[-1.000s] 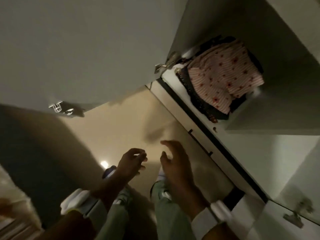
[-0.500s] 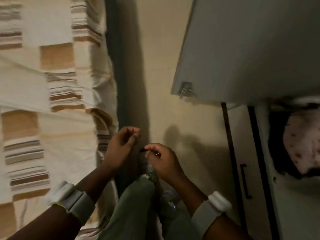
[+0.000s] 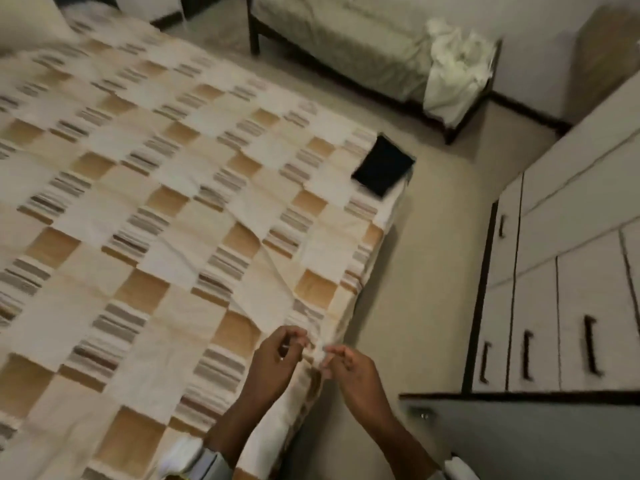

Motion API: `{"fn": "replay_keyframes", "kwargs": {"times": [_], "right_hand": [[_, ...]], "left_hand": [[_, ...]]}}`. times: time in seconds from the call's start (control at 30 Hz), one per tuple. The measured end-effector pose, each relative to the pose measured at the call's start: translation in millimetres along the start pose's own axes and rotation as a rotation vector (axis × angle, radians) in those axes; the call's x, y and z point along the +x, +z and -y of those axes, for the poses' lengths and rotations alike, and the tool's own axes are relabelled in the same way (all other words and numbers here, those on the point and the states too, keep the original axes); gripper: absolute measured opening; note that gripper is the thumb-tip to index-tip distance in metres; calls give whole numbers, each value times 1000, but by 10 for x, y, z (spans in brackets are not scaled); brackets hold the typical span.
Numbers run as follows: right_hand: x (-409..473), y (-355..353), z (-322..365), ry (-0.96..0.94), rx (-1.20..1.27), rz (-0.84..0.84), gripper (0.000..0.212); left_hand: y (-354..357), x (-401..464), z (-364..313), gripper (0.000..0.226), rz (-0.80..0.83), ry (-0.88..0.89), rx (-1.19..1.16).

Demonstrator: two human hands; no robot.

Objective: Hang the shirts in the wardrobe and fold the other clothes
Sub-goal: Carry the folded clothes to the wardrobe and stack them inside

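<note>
Your two hands hang close together over the near corner of the bed (image 3: 180, 216), right at the edge where the checked cream-and-tan bedspread (image 3: 145, 188) drops to the floor (image 3: 433, 237). Your left hand (image 3: 273, 362) has its fingers curled with thumb and forefinger drawn together; your right hand (image 3: 349, 367) mirrors it, fingertips nearly touching the left's. Whether either grip pinches something small or holds nothing, you cannot tell — the spot between the fingertips is blurred and pale. No shirt or other clothing to hang or fold lies on the bedspread that you can make out; the one item on it is a flat dark rectangle (image 3: 382, 166) near the far right corner of the bed, its long axis running diagonally toward that corner and its far end at the mattress edge. For moving room, a strip of bare floor runs between the bed's right edge and the wardrobe (image 3: 568, 271), whose closed pale doors with dark vertical handles line the right side. An open wardrobe door (image 3: 526, 438) juts across the lower right, its top edge just beside your right forearm — the tightest spot in view. Beyond the floor strip, a second bed (image 3: 346, 39) stands against the far wall with a pale bundled cloth (image 3: 453, 71) heaped on its right end.
</note>
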State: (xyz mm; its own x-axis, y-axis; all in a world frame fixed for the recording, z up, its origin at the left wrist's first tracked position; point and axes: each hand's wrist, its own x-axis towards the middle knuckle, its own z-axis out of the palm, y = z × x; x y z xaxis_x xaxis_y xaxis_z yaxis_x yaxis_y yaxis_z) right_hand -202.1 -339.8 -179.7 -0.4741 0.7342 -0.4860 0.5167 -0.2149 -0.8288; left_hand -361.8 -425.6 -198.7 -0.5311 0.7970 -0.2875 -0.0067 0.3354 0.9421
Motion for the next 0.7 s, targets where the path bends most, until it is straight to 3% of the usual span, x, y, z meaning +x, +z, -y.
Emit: {"fn": "replay_keyframes", "kwargs": {"times": [0.17, 0.37, 0.7], "right_hand": [[233, -273, 713, -20, -103, 60, 21], [870, -650, 1029, 46, -62, 25, 18], [2735, -1260, 779, 277, 520, -94, 30]], "left_hand": [[-277, 117, -528, 18, -74, -48, -137], [-376, 500, -626, 12, -193, -93, -179], [164, 1605, -614, 6, -177, -299, -22]]}}
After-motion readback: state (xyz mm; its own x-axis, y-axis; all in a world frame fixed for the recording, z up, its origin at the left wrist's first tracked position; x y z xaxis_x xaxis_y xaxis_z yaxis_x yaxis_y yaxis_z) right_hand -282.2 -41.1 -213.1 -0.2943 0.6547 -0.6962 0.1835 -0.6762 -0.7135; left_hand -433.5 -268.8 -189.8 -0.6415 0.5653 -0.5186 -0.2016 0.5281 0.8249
